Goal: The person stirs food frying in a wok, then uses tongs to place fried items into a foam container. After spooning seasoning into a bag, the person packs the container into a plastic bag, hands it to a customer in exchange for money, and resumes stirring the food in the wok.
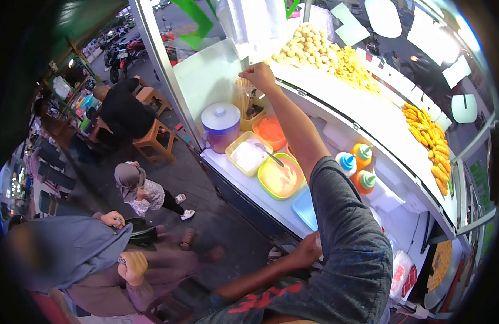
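Note:
My right hand (257, 75) reaches across the cart, its fingers pinched at the top of a bundle of thin wooden skewers (243, 93) standing in a holder. Whether a skewer is between the fingers is too small to tell. Low by my body, my left hand (306, 251) is curled, partly behind my right sleeve; a pale bit shows at its fingers, its kind unclear. Below the right hand stand a lidded jug (220, 129), a tub of white powder (250, 156), an orange-red tub (270, 130) and a green-rimmed tub of orange powder (282, 178) with a spoon handle in it.
Sauce bottles (364, 181) stand right of my forearm, near a blue tray (305, 209). Round balls (309, 47) and yellow fried pieces (426, 143) lie on the upper shelf. Left of the cart are a standing person (98, 264), a small child (144, 189) and a seated person (125, 110).

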{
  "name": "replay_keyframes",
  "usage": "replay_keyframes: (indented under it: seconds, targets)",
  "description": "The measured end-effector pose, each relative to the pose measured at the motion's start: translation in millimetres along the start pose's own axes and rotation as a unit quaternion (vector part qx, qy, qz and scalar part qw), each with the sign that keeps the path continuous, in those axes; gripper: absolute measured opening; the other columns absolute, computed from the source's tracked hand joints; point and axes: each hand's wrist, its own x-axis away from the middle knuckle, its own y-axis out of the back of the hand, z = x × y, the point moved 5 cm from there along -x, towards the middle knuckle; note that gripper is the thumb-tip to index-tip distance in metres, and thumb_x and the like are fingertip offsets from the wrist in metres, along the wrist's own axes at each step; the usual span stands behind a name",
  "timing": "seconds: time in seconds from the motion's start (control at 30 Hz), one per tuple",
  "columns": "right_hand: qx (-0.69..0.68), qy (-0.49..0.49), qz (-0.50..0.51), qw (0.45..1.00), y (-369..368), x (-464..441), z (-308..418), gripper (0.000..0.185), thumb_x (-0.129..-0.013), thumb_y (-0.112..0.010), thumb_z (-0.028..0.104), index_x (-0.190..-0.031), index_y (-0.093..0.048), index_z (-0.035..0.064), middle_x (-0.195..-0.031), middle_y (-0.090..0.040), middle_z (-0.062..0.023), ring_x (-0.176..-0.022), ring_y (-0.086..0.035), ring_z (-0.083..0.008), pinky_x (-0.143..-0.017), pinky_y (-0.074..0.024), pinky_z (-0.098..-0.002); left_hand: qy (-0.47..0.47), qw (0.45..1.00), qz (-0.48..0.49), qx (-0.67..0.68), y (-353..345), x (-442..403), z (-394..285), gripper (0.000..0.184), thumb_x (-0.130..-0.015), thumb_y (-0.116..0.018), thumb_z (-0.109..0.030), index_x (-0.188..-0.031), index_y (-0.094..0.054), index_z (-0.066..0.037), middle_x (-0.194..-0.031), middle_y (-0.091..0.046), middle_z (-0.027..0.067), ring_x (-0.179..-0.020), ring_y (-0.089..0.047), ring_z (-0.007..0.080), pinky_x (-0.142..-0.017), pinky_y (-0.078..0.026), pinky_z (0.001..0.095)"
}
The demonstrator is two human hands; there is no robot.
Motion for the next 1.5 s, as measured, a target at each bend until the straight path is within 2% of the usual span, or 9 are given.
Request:
replay_keyframes:
  seconds: [0.23, 0.37, 0.5, 0.8, 0.97, 1.1, 1.27, 1.37, 1.5]
  targets:
    - [-0.1, 0.132, -0.21, 0.964, 122, 47, 64, 0.023, -0.082, -0.063, 0.027, -0.077, -0.069, 0.0051, -0.061, -0.063, -0.0105, -0.055, -0.059, -0.0187, -0.055, -0.0462, -0.0339, -0.037, 0.997, -0.022, -0.062, -13, -9, -2, 0.066, -0.08, -0.039, 0.008, -0.144, -0.026, -0.002, -0.095, -0.062, 0.0036, -0.081, -0.057, 0.0108, -0.082, -0.047, 0.0283]
    - [-0.316, 0.254, -0.078, 0.911, 265, 169, 124, 0.019, -0.088, -0.054, 0.007, -0.104, -0.057, -0.0026, -0.077, -0.063, -0.0049, -0.065, -0.059, -0.0095, -0.057, -0.0487, -0.0226, -0.06, 0.995, -0.047, -0.066, -37, -20, -20, 0.046, -0.077, -0.041, 0.008, -0.123, -0.046, 0.004, -0.083, -0.067, 0.0097, -0.076, -0.062, 0.015, -0.078, -0.05, 0.0293]
    - [-0.001, 0.212, -0.119, 0.97, 389, 355, 150, 0.018, -0.09, -0.055, 0.013, -0.091, -0.065, -0.0032, -0.073, -0.066, -0.0084, -0.068, -0.064, -0.0126, -0.064, -0.051, -0.0272, -0.102, 0.991, -0.079, -0.024, -60, -26, -32, 0.047, -0.081, -0.042, 0.007, -0.127, -0.041, 0.007, -0.078, -0.066, 0.0124, -0.069, -0.063, 0.0155, -0.071, -0.051, 0.0287]
    - [-0.038, 0.084, -0.185, 0.978, 351, 472, 35, 0.016, -0.087, -0.059, 0.004, -0.102, -0.062, -0.0014, -0.08, -0.068, -0.0096, -0.071, -0.066, -0.0123, -0.064, -0.0529, -0.0241, -0.148, 0.981, -0.087, -0.087, -100, -13, -47, 0.054, -0.082, -0.045, 0.008, -0.135, -0.038, 0.002, -0.131, -0.051, 0.0127, -0.065, -0.06, 0.0123, -0.062, -0.052, 0.0257]
    - [0.04, 0.065, -0.111, 0.991, 327, 471, 3, 0.02, -0.087, -0.061, 0.007, -0.105, -0.062, 0.0002, -0.079, -0.068, -0.009, -0.072, -0.065, -0.0105, -0.064, -0.0519, -0.0239, -0.136, 0.981, -0.118, -0.076, -100, -1, -48, 0.042, -0.088, -0.048, 0.002, -0.129, -0.044, 0.002, -0.119, -0.057, 0.0112, -0.07, -0.061, 0.0129, -0.061, -0.054, 0.0264]
    - [0.145, 0.14, -0.283, 0.938, 356, 501, 40, 0.03, -0.079, -0.07, 0.016, -0.105, -0.061, 0.0039, -0.085, -0.065, -0.01, -0.073, -0.065, -0.0237, -0.064, -0.0511, -0.0321, -0.157, 0.965, -0.204, -0.055, -98, 2, -53, 0.032, -0.091, -0.049, -0.002, -0.122, -0.047, 0.003, -0.097, -0.06, 0.0086, -0.074, -0.06, 0.011, -0.062, -0.053, 0.0256]
    - [0.311, -0.098, -0.143, 0.934, 316, 572, 36, 0.091, -0.058, -0.082, 0.049, -0.128, -0.039, 0.0096, -0.076, -0.059, -0.0068, -0.071, -0.061, -0.0281, -0.061, -0.047, -0.0398, -0.243, 0.933, -0.222, -0.149, -90, -3, -57, 0.019, -0.091, -0.05, -0.003, -0.107, -0.057, 0.002, -0.09, -0.063, 0.0063, -0.078, -0.058, 0.0086, -0.065, -0.051, 0.0236]
    - [0.337, -0.188, -0.102, 0.917, 299, 568, -12, 0.08, -0.072, -0.075, 0.036, -0.133, -0.031, 0.0092, -0.073, -0.06, -0.0103, -0.063, -0.061, -0.0303, -0.059, -0.0467, -0.0414, -0.236, 0.946, -0.197, -0.1, -104, -4, -60, 0.015, -0.09, -0.051, -0.003, -0.099, -0.062, 0.002, -0.088, -0.064, 0.0062, -0.072, -0.059, 0.0086, -0.062, -0.051, 0.0229]
    - [-0.212, -0.068, -0.246, 0.943, 356, 531, 4, 0.057, -0.082, -0.06, 0.004, -0.132, -0.033, 0.0053, -0.082, -0.062, -0.012, -0.065, -0.063, -0.0179, -0.061, -0.0524, -0.0287, -0.169, 0.97, -0.15, -0.091, -119, -10, -64, 0.019, -0.09, -0.049, -0.004, -0.105, -0.059, 0.002, -0.093, -0.063, 0.0087, -0.067, -0.062, 0.0125, -0.058, -0.053, 0.0245]
